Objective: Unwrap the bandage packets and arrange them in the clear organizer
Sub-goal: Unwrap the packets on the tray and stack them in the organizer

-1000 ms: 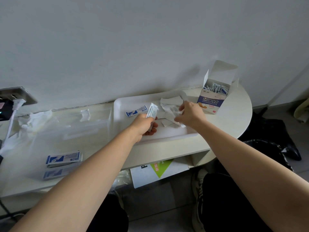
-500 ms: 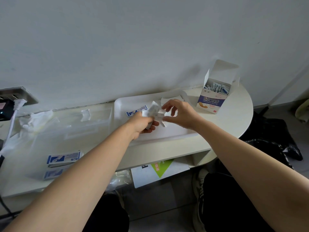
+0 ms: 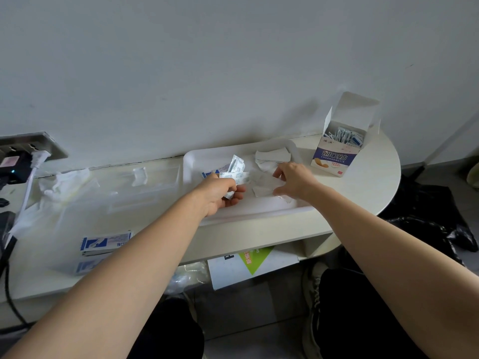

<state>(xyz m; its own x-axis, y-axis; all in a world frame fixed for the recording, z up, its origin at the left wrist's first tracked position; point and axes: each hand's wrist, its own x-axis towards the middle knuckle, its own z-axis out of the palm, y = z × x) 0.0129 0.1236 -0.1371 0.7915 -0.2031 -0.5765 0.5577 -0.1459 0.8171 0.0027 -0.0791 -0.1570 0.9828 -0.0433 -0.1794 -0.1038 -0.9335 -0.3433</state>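
Reaching over white tray (image 3: pixel 193 161): L hand (image 3: pixel 217 193) fingers gripping bandage packet (image 3: pixel 234 174); R hand (image 3: pixel 294 181) fingers spread on wrapper scraps (image 3: pixel 261 183).

A white-and-blue bandage packet (image 3: pixel 234 169), partly torn open, stands just right of frame centre. The clear organizer (image 3: pixel 108 200) lies flat at left centre, more packets (image 3: pixel 105 241) at its near end.

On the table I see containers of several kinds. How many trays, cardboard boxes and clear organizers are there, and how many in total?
Tray: 1
Box: 1
Organizer: 1
Total: 3
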